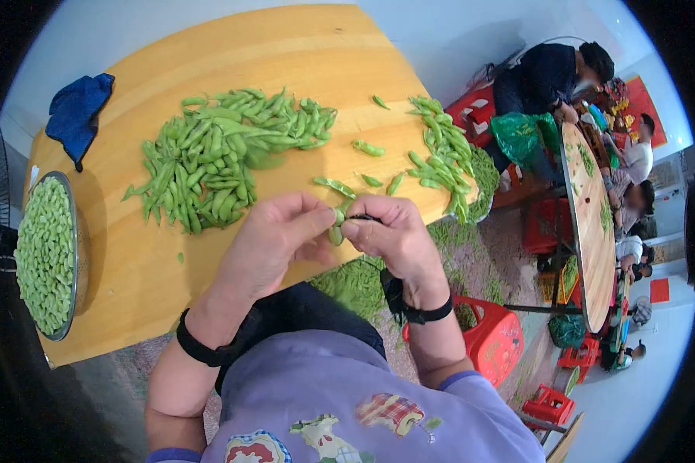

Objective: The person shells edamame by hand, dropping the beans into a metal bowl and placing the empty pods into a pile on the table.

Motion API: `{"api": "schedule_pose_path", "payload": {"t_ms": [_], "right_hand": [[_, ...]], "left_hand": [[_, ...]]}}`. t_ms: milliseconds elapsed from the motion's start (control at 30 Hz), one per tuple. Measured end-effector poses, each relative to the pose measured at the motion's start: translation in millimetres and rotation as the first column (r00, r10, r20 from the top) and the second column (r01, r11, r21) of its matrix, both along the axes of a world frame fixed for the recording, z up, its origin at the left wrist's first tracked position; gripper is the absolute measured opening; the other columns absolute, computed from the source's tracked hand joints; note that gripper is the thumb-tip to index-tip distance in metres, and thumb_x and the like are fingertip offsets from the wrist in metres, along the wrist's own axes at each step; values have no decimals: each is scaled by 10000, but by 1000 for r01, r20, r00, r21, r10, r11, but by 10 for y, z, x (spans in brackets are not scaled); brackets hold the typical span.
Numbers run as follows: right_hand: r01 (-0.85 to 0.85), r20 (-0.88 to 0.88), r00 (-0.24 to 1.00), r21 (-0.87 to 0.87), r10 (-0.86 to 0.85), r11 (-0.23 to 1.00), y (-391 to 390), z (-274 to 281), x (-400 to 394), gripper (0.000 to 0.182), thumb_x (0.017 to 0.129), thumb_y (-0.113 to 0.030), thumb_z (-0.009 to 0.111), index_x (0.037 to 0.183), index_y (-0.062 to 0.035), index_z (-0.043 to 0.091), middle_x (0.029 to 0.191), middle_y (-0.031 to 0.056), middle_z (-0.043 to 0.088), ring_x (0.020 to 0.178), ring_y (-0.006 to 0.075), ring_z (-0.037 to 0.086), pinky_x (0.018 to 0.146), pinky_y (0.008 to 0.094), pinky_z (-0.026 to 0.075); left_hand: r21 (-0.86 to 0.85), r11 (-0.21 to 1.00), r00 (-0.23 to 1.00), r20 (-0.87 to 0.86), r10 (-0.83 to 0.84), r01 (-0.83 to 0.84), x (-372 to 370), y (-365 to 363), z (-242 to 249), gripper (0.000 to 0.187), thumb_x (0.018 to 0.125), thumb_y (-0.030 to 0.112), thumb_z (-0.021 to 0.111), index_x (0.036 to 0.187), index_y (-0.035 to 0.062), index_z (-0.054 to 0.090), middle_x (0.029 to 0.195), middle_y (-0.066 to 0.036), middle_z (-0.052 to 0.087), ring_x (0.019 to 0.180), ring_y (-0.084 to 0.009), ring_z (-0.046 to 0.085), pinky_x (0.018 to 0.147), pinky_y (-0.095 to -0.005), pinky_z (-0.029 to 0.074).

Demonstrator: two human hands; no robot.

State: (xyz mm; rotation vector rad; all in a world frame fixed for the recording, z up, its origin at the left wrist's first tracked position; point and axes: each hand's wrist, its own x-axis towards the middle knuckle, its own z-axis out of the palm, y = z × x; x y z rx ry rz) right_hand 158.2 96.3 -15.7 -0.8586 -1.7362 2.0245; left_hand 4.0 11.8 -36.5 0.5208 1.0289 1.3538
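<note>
Both of my hands meet over the front edge of the wooden table [286, 179]. A green bean pod [337, 231] is pinched between them. My left hand [282, 235] has thumb and fingers closed on its left side. My right hand [390, 233] grips its right side, with something dark at the fingertips that I cannot make out. Beyond my hands lies a large pile of green pods [208, 162]. A few loose pods [369, 147] lie to its right, near a smaller heap of pods [444, 150] at the table's right edge.
A metal bowl [74, 255] full of shelled beans stands at the left edge, with a blue cloth [77, 112] beyond it. A red stool [493, 339] is at my right. Green husks [355, 287] cover the floor. Several people sit at another table [591, 231] on the right.
</note>
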Motion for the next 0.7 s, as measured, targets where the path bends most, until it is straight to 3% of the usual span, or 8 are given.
{"api": "schedule_pose_path", "payload": {"t_ms": [133, 200, 267, 400, 533, 567, 633, 700], "right_hand": [[126, 8, 991, 330, -136, 936, -98, -126, -71, 86, 747, -69, 597, 740, 16, 585, 586, 34, 524, 560, 115, 484, 516, 253, 374], [99, 164, 947, 668, -275, 738, -173, -35, -109, 70, 734, -54, 594, 752, 13, 591, 603, 102, 547, 567, 191, 533, 524, 293, 403], [79, 152, 956, 693, -252, 717, -232, 40, -135, 59, 722, -37, 597, 762, 6, 597, 631, 147, 554, 571, 234, 546, 524, 311, 413], [100, 32, 990, 532, -138, 841, -292, -28, -75, 43, 723, -12, 600, 760, 11, 599, 636, 139, 554, 570, 220, 547, 527, 298, 413], [186, -67, 983, 335, -173, 924, -357, -62, -123, 35, 736, -8, 600, 761, 16, 599, 648, 117, 572, 590, 184, 559, 536, 284, 417], [180, -67, 984, 337, -168, 924, -383, -45, -143, 35, 736, -8, 600, 761, 16, 599, 648, 117, 572, 590, 184, 559, 536, 284, 417], [77, 69, 970, 821, -231, 566, -460, -11, -163, 42, 740, -12, 602, 770, 17, 597, 663, 98, 592, 598, 164, 571, 543, 271, 424], [123, 25, 981, 685, -193, 718, -448, -67, -107, 42, 739, -10, 601, 773, 15, 597, 660, 104, 589, 592, 178, 573, 543, 274, 427]], "left_hand": [[-30, 997, 997, -2, 77, -77, 46, 17, 15, 145, 871, 179, 549, 906, 39, 541, 756, -23, 569, 642, -101, 568, 526, -241, 509], [15, 996, 996, -26, 84, -84, 74, 9, 57, 142, 870, 190, 553, 900, 53, 532, 767, -8, 558, 660, -96, 564, 519, -236, 506], [97, 995, 970, -241, 27, -4, 62, 4, 17, 128, 864, 182, 564, 886, 62, 526, 772, 0, 548, 635, -93, 561, 516, -230, 508], [-1, 1000, 995, 97, -15, 15, 10, -96, 39, 118, 841, 163, 597, 864, 73, 525, 751, 11, 541, 604, -83, 561, 463, -201, 468], [-12, 1000, 983, 181, -11, 14, -15, -108, -4, 120, 835, 125, 590, 902, 43, 532, 806, -17, 554, 649, -85, 558, 495, -202, 469], [-56, 998, 973, 230, 27, -15, 6, -104, -8, 108, 830, 111, 585, 895, 46, 529, 805, -14, 553, 649, -81, 557, 490, -197, 461], [-104, 993, 958, 278, 77, -50, 55, -129, -45, 97, 824, 97, 581, 887, 48, 526, 804, -11, 553, 649, -78, 555, 485, -192, 452], [52, 996, 965, 255, 62, -78, 90, -168, -98, 91, 816, 87, 575, 875, 49, 518, 798, -3, 543, 620, -71, 541, 490, -193, 443]]}}
